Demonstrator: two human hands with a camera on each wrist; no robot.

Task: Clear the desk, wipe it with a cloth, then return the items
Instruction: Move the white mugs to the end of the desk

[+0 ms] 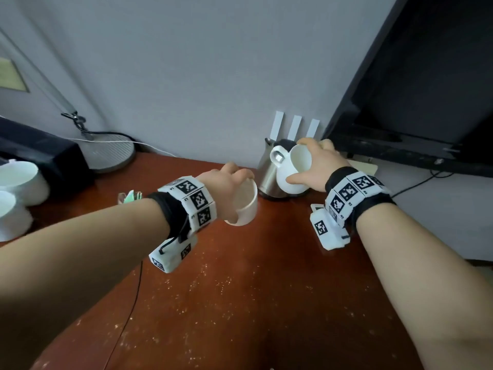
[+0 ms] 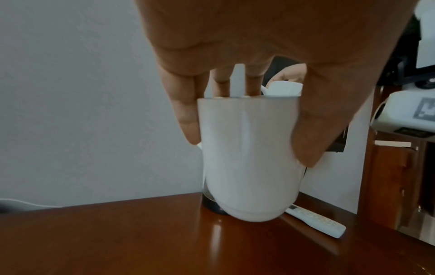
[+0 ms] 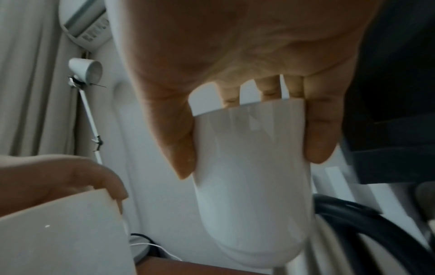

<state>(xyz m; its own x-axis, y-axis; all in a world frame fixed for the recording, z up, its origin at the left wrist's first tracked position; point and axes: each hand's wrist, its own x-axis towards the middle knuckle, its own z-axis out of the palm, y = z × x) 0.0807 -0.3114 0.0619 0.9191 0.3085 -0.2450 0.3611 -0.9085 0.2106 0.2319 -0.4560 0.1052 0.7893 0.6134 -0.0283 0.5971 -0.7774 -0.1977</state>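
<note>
White glossy mugs: left hand grips one, right hand clasps another, over speckled wooden desk.

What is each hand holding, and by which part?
Left hand holds a white cup by its rim and upper wall; right hand holds a white mug the same way, handle free.

Your head camera is looking down over the worktop; each wrist camera is peering close along its palm; all are sharing the back wall.
</note>
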